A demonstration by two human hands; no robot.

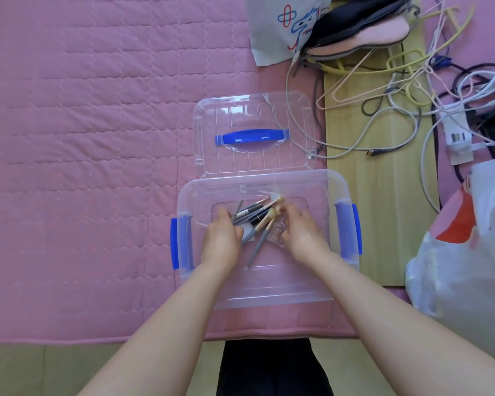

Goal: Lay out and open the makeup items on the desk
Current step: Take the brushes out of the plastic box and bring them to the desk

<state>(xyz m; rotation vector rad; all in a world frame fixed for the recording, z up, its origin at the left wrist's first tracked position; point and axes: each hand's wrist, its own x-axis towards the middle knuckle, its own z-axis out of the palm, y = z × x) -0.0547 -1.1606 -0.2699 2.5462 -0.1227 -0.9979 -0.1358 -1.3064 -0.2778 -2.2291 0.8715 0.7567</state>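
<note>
Both hands (222,238) (303,234) in clear box (269,292), fingers (223,217) touching makeup brushes (257,221)

**Count of things around the clear box**

One clear box (269,292) sits on one pink quilt (83,138), with two blue latches (174,243), one on each end. One clear lid (255,110) lies just behind the box, with one blue handle (252,136). Inside the box are several brushes (257,221), too bunched to count exactly, and two hands: the left hand (222,241) and the right hand (303,234). Right of the box lie two plastic bags (463,252) and a tangle of cables (397,110), number unclear.
</note>
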